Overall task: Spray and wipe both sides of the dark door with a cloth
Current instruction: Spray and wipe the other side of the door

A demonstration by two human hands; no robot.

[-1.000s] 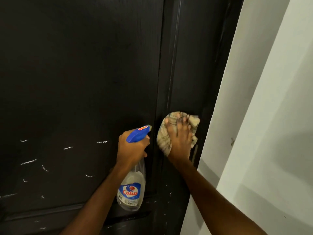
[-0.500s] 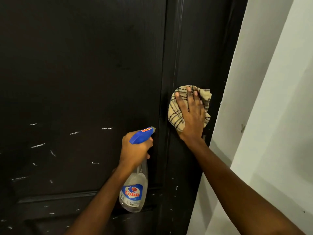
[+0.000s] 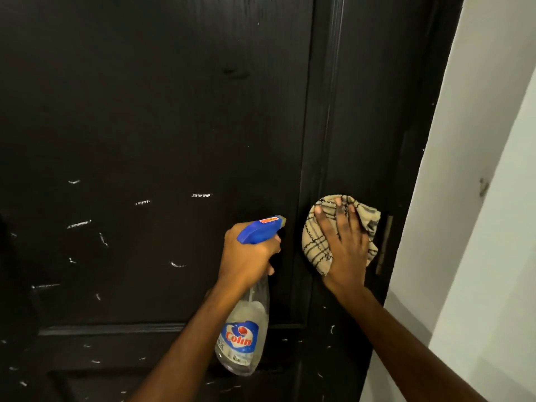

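Note:
The dark door (image 3: 150, 117) fills most of the view, its lower panel flecked with white marks. My right hand (image 3: 345, 250) lies flat with straight fingers on a beige checked cloth (image 3: 314, 242), pressing it against the door's right stile near the edge. My left hand (image 3: 246, 256) grips the neck of a clear spray bottle (image 3: 242, 338) with a blue trigger head and a "Colin" label, its nozzle pointing right toward the door. The bottle hangs down below my fist.
A white wall (image 3: 478, 198) stands to the right of the door's edge, running down the right side of the view. A metal latch plate (image 3: 384, 245) shows on the door's edge beside the cloth.
My right hand slid the cloth up the stile and then back down to about bottle height. My left hand with the bottle stayed nearly still.

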